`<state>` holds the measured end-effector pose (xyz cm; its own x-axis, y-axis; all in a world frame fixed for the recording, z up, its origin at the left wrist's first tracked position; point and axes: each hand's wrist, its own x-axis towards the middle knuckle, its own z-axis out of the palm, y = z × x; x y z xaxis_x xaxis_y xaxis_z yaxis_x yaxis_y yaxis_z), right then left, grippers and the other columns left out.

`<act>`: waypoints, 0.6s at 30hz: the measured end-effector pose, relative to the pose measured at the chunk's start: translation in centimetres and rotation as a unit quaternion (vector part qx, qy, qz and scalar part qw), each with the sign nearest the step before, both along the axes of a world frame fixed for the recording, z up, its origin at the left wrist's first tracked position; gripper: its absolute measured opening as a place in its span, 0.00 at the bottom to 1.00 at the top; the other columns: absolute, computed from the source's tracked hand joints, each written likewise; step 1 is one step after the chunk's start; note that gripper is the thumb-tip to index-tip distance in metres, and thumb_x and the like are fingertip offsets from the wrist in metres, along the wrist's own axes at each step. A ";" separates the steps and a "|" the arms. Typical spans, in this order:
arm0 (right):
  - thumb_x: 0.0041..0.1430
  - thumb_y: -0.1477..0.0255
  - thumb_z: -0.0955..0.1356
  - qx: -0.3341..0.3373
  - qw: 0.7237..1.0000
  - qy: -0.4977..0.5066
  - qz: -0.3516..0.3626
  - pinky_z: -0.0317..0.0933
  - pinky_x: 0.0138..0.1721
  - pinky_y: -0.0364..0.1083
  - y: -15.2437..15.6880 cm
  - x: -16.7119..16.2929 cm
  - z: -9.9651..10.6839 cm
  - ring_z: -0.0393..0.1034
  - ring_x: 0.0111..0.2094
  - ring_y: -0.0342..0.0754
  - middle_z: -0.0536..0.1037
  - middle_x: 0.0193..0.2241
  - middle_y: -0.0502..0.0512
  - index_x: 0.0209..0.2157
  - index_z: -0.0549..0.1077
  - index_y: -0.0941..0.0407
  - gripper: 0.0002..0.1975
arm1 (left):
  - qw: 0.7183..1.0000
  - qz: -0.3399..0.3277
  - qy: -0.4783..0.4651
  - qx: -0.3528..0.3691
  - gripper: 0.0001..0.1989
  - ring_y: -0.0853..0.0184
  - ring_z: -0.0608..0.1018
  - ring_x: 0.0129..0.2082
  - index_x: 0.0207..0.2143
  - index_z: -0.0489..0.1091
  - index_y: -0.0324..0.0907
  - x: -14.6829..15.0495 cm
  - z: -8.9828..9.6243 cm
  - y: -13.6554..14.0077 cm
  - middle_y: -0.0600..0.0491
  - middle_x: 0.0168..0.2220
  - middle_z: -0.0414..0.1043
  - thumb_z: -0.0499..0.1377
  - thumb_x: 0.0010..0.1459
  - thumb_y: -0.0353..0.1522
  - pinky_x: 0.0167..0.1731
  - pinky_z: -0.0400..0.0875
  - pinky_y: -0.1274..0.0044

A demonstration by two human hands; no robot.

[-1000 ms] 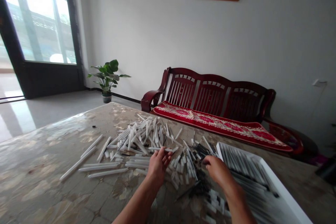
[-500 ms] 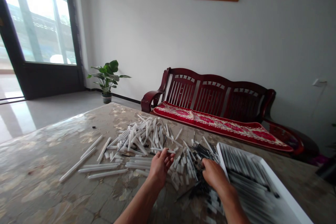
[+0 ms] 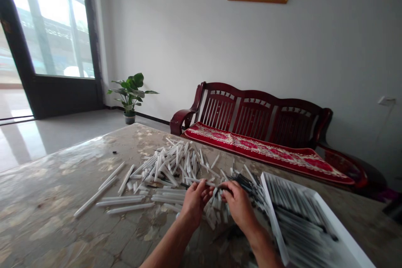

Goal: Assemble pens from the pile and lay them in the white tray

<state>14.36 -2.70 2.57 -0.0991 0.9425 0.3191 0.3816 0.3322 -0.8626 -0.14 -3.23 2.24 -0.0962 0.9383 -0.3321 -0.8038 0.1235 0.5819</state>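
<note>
My left hand is closed around a slim white pen barrel, held level over the table. Just to its right, my right hand pinches a small dark piece at the barrel's right end; whether the two touch I cannot tell. A heap of white pen barrels lies beyond my left hand, and several more barrels lie loose to the left. Black slender parts are piled behind my right hand. Shorter whitish pieces lie below both hands.
A white box holding rows of pens with dark ends stands at the right. The patterned table spreads to the left. Behind it are a red wooden bench and a potted plant.
My right hand has moved left from the black parts, bringing a small dark piece to the barrel. My left hand keeps the barrel, slightly farther right in view.
</note>
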 end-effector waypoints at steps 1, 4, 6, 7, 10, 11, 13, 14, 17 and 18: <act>0.51 0.73 0.64 0.011 1.000 -0.001 -0.011 0.72 0.33 0.46 0.0 -0.1 -0.1 0.76 0.35 0.51 0.78 0.37 0.57 0.36 0.76 0.55 0.12 | 1.000 -0.002 0.001 0.002 0.07 0.72 0.80 0.23 0.29 0.67 0.37 0.0 -0.1 0.0 0.50 0.26 0.77 0.58 0.61 0.24 0.25 0.76 0.83; 0.50 0.73 0.66 0.019 0.999 0.008 -0.042 0.71 0.34 0.47 0.2 -0.4 -0.5 0.76 0.34 0.51 0.79 0.33 0.56 0.37 0.74 0.55 0.11 | 1.000 -0.005 0.004 0.004 0.07 0.72 0.80 0.23 0.28 0.67 0.37 0.1 -0.2 -0.1 0.51 0.25 0.76 0.59 0.60 0.25 0.25 0.76 0.83; 0.50 0.72 0.66 0.018 0.998 0.011 -0.053 0.70 0.34 0.46 0.3 -0.5 -0.6 0.76 0.31 0.50 0.79 0.31 0.55 0.36 0.72 0.55 0.09 | 1.000 -0.007 0.006 0.002 0.07 0.72 0.80 0.23 0.28 0.67 0.38 0.2 -0.2 -0.1 0.51 0.25 0.76 0.60 0.59 0.25 0.25 0.76 0.83; 0.51 0.72 0.67 0.019 0.998 0.011 -0.056 0.70 0.33 0.46 0.2 -0.6 -0.7 0.75 0.31 0.50 0.79 0.30 0.54 0.35 0.72 0.55 0.08 | 1.000 -0.008 0.007 0.002 0.07 0.72 0.80 0.23 0.28 0.67 0.38 0.3 -0.2 -0.1 0.51 0.25 0.76 0.61 0.59 0.25 0.25 0.76 0.83; 0.51 0.71 0.67 0.031 0.998 0.010 -0.060 0.69 0.34 0.45 0.1 -0.7 -0.5 0.76 0.31 0.49 0.79 0.30 0.54 0.34 0.71 0.54 0.07 | 1.000 -0.014 0.010 0.004 0.07 0.72 0.80 0.23 0.28 0.66 0.38 0.4 -0.2 -0.1 0.52 0.24 0.76 0.61 0.59 0.25 0.25 0.76 0.83; 0.50 0.72 0.67 0.037 0.997 0.008 -0.062 0.69 0.34 0.45 0.0 -0.8 -0.4 0.76 0.31 0.49 0.79 0.30 0.54 0.34 0.70 0.54 0.07 | 1.000 -0.016 0.011 0.006 0.07 0.72 0.80 0.23 0.28 0.66 0.38 0.4 -0.2 -0.1 0.52 0.23 0.75 0.61 0.59 0.25 0.25 0.76 0.83; 0.50 0.72 0.67 0.046 0.996 -0.001 -0.071 0.68 0.34 0.45 -0.1 -0.9 -0.3 0.76 0.31 0.49 0.79 0.29 0.54 0.34 0.70 0.54 0.07 | 1.000 -0.019 0.012 0.010 0.08 0.72 0.80 0.23 0.28 0.66 0.38 0.4 -0.2 -0.1 0.52 0.23 0.75 0.61 0.58 0.25 0.25 0.76 0.83; 0.50 0.72 0.67 0.050 0.996 -0.006 -0.075 0.68 0.34 0.45 -0.2 -1.0 -0.2 0.76 0.30 0.49 0.79 0.29 0.53 0.33 0.70 0.54 0.06 | 1.000 -0.019 0.012 0.011 0.07 0.72 0.80 0.23 0.28 0.66 0.38 0.4 -0.2 -0.1 0.52 0.23 0.75 0.62 0.58 0.25 0.25 0.76 0.83; 0.50 0.71 0.67 0.059 0.995 -0.019 -0.082 0.68 0.33 0.44 -0.3 -1.1 0.0 0.76 0.29 0.49 0.79 0.28 0.53 0.32 0.70 0.54 0.05 | 1.000 -0.017 0.014 0.007 0.07 0.71 0.80 0.23 0.28 0.66 0.38 0.5 -0.3 -0.1 0.52 0.23 0.75 0.62 0.58 0.25 0.25 0.76 0.83; 0.50 0.71 0.67 0.063 0.994 -0.025 -0.084 0.68 0.33 0.44 -0.3 -1.1 0.0 0.76 0.29 0.49 0.79 0.28 0.53 0.32 0.70 0.54 0.05 | 1.000 -0.016 0.014 0.004 0.07 0.71 0.80 0.23 0.29 0.66 0.38 0.5 -0.4 -0.1 0.52 0.23 0.75 0.61 0.58 0.25 0.25 0.76 0.83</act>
